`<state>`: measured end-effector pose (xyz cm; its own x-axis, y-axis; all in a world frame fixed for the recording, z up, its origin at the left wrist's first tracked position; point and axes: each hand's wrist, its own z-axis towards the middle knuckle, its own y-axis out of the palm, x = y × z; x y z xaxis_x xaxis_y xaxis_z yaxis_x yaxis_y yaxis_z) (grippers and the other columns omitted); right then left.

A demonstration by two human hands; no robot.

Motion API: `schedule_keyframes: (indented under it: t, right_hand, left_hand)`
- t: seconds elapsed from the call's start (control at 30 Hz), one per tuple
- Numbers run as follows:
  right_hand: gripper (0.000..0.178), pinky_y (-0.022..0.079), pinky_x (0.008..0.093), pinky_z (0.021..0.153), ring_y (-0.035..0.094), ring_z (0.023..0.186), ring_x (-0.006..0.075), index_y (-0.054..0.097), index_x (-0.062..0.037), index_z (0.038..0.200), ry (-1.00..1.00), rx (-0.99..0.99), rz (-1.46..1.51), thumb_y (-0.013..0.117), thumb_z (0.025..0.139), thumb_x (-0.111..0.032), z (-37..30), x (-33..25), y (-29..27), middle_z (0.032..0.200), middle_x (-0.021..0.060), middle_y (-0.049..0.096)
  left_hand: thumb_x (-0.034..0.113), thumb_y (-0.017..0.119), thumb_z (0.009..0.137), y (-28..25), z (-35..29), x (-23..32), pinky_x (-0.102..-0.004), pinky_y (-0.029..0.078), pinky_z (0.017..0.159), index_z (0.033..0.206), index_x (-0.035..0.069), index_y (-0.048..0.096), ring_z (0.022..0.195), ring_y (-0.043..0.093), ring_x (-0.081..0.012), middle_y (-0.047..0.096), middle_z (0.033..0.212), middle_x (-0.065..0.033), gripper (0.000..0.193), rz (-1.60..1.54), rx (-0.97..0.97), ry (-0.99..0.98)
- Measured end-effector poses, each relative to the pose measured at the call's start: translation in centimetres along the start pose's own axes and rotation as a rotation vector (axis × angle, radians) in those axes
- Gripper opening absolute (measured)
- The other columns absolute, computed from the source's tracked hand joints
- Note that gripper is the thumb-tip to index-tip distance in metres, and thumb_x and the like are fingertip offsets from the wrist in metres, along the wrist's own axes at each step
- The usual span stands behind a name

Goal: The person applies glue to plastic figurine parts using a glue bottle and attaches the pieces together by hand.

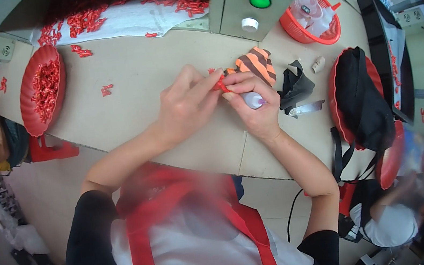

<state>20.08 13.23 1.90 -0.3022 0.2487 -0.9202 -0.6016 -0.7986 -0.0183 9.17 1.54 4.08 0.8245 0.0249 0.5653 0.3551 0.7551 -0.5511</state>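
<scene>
Close together above the table, both my hands work at a small red plastic piece (222, 84). My left hand (182, 107) pinches it between thumb and fingers from one side. On the other side, the fingertips of my right hand (259, 112) touch the same piece. A white pen-like tube with a purple tip (252, 100) is tucked in my right hand, pointing away to the right. My fingers cover much of the red piece, so its shape is unclear. Just beyond my right hand lies an orange and brown striped cloth (257, 66).
A red scalloped tray (30, 112) of red pieces stands left. More red pieces (85, 23) lie on white sheeting behind. At right are black cloth (296, 85), a metal blade (306, 108), a red basket (312, 37) and a black bag (361, 95). People sit on both sides.
</scene>
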Motion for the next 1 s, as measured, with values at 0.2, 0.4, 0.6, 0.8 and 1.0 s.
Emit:
schedule_keyframes:
  t: [0.2, 0.4, 0.6, 0.8, 1.0]
  right_hand:
    - [0.018, 0.048, 0.0306, 0.075, 0.061, 0.079, 0.0180, 0.061, 0.0004, 0.082, -0.027, -0.024, -0.153, 0.072, 0.068, 0.002, 1.0, -1.2, 1.3, 0.089, 0.0101, 0.063]
    - [0.043, 0.048, 0.0274, 0.060, 0.059, 0.073, 0.0156, 0.062, -0.0010, 0.097, -0.081, 0.031, -0.441, 0.081, 0.060, -0.010, 2.3, -3.4, 3.1, 0.096, 0.0094, 0.058]
    - [0.059, 0.049, 0.0301, 0.062, 0.060, 0.074, 0.0202, 0.060, -0.0019, 0.106, -0.223, -0.030, -0.631, 0.084, 0.055, -0.016, 2.4, -3.2, 3.0, 0.095, 0.0105, 0.059]
    - [0.056, 0.051, 0.0243, 0.057, 0.060, 0.077, 0.0177, 0.058, 0.0002, 0.108, -0.294, -0.092, -0.647, 0.083, 0.059, -0.014, 2.1, -2.7, 2.1, 0.097, 0.0133, 0.058]
    - [0.056, 0.052, 0.0239, 0.058, 0.061, 0.070, 0.0154, 0.059, -0.0001, 0.107, -0.216, -0.097, -0.649, 0.083, 0.058, -0.013, 1.6, -2.7, 1.9, 0.095, 0.0123, 0.061]
  left_hand:
    - [-0.006, 0.068, 0.067, -1.8, 0.3, -0.9, -0.0237, 0.045, 0.048, 0.105, 0.005, 0.064, 0.060, 0.052, -0.0112, 0.045, 0.071, -0.0038, 0.039, -0.080, 0.011, -0.025]
    - [0.005, 0.062, 0.082, -3.5, 1.5, -2.5, -0.0269, 0.052, 0.071, 0.112, 0.000, 0.056, 0.082, 0.061, -0.0134, 0.060, 0.090, -0.0049, 0.031, -1.157, -0.176, -0.808]
    - [0.008, 0.061, 0.083, -4.1, 1.7, -2.5, -0.0258, 0.050, 0.072, 0.109, -0.001, 0.055, 0.081, 0.061, -0.0122, 0.065, 0.091, -0.0094, 0.028, -1.273, -0.340, -0.938]
    - [0.011, 0.060, 0.084, -3.9, 1.8, -2.7, -0.0256, 0.049, 0.073, 0.103, -0.001, 0.059, 0.082, 0.061, -0.0120, 0.065, 0.091, -0.0081, 0.022, -1.253, -0.441, -0.927]
    - [0.016, 0.058, 0.086, -3.3, 1.7, -2.9, -0.0293, 0.050, 0.077, 0.097, 0.002, 0.061, 0.087, 0.059, -0.0121, 0.062, 0.094, -0.0065, 0.019, -1.126, -0.313, -0.997]
